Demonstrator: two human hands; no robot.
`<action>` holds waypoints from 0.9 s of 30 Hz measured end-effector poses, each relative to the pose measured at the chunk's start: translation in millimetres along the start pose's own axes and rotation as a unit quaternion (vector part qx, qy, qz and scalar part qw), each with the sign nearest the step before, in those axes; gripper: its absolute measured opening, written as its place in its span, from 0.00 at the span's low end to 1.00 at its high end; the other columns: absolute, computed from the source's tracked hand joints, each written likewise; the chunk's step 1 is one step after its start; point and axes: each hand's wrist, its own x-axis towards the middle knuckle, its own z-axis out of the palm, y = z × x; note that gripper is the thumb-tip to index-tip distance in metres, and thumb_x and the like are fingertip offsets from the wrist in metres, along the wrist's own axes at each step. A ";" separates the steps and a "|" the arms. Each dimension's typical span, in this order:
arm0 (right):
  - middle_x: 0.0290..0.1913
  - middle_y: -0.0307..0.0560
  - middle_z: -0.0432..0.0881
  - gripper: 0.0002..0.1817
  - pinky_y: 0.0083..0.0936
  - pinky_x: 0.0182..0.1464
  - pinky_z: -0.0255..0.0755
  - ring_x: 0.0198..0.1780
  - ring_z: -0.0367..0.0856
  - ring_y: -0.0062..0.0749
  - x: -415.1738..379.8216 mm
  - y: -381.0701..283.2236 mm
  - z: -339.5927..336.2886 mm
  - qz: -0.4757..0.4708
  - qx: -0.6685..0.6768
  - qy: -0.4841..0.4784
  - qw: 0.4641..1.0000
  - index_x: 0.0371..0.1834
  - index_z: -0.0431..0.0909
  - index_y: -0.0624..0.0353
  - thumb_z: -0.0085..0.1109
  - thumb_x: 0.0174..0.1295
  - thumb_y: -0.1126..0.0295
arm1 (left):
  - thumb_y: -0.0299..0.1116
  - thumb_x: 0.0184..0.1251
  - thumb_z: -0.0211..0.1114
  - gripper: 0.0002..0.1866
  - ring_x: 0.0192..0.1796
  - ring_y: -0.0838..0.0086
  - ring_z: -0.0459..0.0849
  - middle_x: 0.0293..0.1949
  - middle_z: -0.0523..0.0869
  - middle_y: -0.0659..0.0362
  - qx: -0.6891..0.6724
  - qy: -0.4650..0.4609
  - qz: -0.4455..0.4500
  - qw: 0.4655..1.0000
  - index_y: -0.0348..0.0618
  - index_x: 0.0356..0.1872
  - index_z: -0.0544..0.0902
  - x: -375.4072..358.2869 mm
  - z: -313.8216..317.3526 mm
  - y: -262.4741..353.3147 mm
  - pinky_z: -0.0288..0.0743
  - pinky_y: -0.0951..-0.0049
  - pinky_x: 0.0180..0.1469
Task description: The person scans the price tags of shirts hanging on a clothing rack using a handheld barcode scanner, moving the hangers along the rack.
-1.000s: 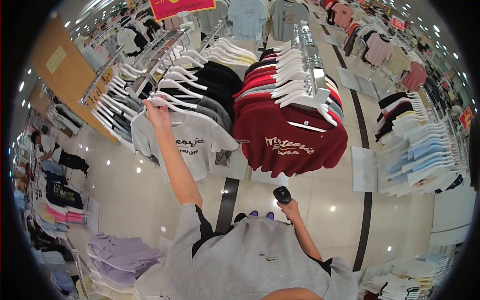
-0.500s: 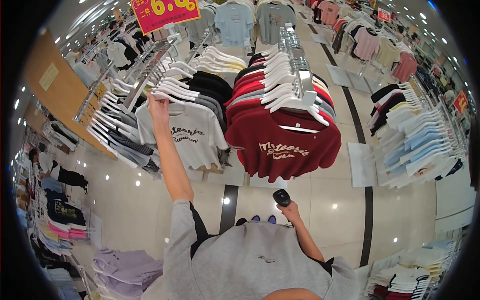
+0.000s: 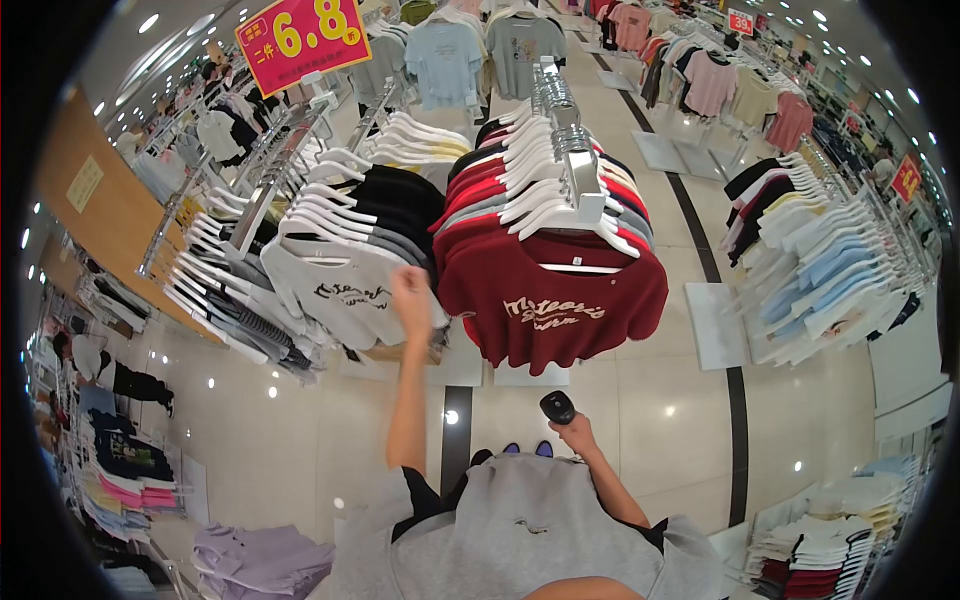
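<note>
My left hand [image 3: 410, 290] overlaps the right side of a light grey T-shirt [image 3: 340, 290] with black script lettering. Its fingers look curled but are smeared by motion, so I cannot tell whether they grip the cloth. The shirt hangs from a white hanger [image 3: 325, 250] at the front of its rail. In my right hand [image 3: 574, 432], low before my body, is a black handheld scanner [image 3: 557, 406]. Beside the grey shirt hangs a dark red T-shirt [image 3: 560, 300] with white script.
A metal rail [image 3: 575, 150] carries the red shirts. Striped and grey garments [image 3: 235, 300] hang at the left. A pink price sign [image 3: 303, 40] stands above. Another rack of light shirts [image 3: 815, 270] is at the right, and a folded lilac garment [image 3: 260, 560] lies lower left.
My left hand has left the hanger top and moved right and down to the grey shirt's side. The view has shifted slightly. My right hand still holds the scanner.
</note>
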 end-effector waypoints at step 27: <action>0.45 0.39 0.80 0.17 0.24 0.55 0.66 0.48 0.75 0.24 144.2 -78.8 -156.0 -0.109 0.338 0.206 0.912 0.49 0.78 0.58 0.65 0.55 0.71 | 0.37 0.59 0.68 0.27 0.53 0.61 0.77 0.51 0.78 0.48 -0.032 -0.038 -0.049 0.998 0.31 0.55 0.70 -109.7 86.3 -40.6 0.69 0.66 0.56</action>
